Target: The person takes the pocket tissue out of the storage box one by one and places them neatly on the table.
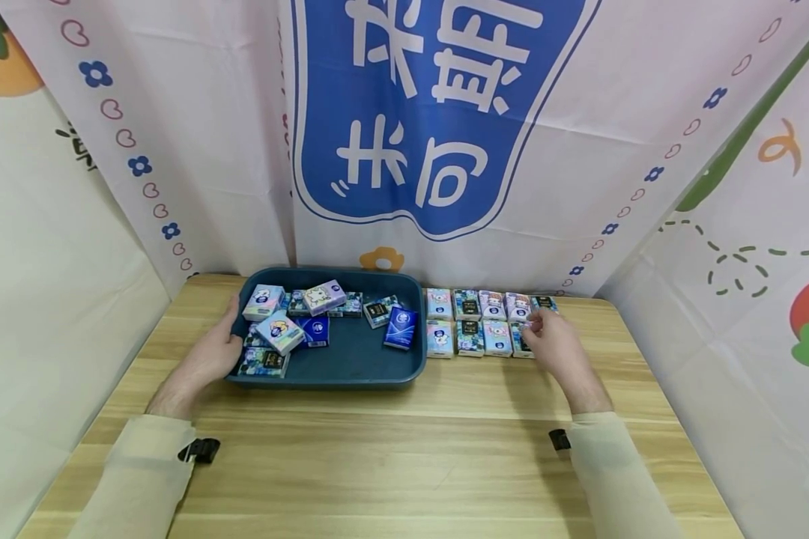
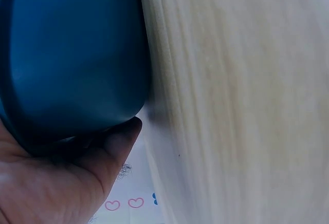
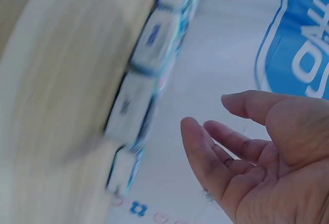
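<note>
My left hand (image 1: 210, 350) holds the left end of a dark blue tray (image 1: 357, 374). In the left wrist view, its thumb (image 2: 121, 139) lies against the tray's outer wall; its other fingers are mostly hidden. Inside the tray lie loose small tissue packs, among them a plain blue pack (image 1: 401, 328) and a pastel pack (image 1: 279, 332). My right hand (image 1: 556, 343) is at the right end of two rows of tissue packs (image 1: 470, 337). Its fingers are loosely bent, and nothing shows between thumb and fingertips in the right wrist view. A dark floral pack (image 1: 544, 302) ends the back row.
The rows stand against the tray's right side, near the back edge of a wooden table (image 1: 404, 464). A white printed cloth (image 1: 229, 150) hangs behind, with more cloth along both sides.
</note>
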`<state>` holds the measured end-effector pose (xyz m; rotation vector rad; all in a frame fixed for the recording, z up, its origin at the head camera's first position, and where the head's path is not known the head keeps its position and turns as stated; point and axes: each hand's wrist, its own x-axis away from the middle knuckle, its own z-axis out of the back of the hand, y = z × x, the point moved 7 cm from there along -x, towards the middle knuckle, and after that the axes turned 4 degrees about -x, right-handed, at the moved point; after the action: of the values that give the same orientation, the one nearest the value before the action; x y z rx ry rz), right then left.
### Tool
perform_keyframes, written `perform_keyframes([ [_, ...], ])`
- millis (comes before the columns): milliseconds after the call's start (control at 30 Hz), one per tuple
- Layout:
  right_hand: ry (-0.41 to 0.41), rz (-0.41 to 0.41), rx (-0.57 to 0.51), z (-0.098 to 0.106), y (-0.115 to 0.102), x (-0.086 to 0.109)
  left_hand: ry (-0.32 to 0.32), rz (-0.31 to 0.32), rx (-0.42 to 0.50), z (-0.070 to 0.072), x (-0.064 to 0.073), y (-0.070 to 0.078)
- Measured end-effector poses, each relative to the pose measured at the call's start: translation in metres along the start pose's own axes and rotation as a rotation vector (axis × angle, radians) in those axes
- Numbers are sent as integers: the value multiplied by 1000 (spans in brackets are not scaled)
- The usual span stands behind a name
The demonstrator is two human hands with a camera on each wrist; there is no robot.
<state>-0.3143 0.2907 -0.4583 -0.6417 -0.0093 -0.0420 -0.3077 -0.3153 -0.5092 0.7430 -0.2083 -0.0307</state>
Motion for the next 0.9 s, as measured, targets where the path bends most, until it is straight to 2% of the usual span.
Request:
perform_keyframes([
  [233, 0, 51, -38, -12, -38, -1, -1, 3, 0, 0, 0, -1],
  [333, -20, 75, -74, -18, -47, -5, -4, 1, 6, 0, 0, 0],
  [367, -19, 118, -112, -26, -36, -18, -5, -1, 9, 0, 0, 0],
  [467, -19, 161, -123, -32, -48, -22, -8, -4, 18, 0, 0, 0],
  [567, -11, 188, -130, -37, -64, -22, -10, -6, 26, 0, 0, 0],
  [600, -13, 163, -103, -33, -83, -10, -10, -7, 28, 0, 0, 0],
  [633, -16, 161, -105, -34, -89, -9, -10, -9, 30, 0, 0, 0],
  [900, -18, 200, -104, -51, -125, -6, -12, 7, 19, 0, -1, -1],
])
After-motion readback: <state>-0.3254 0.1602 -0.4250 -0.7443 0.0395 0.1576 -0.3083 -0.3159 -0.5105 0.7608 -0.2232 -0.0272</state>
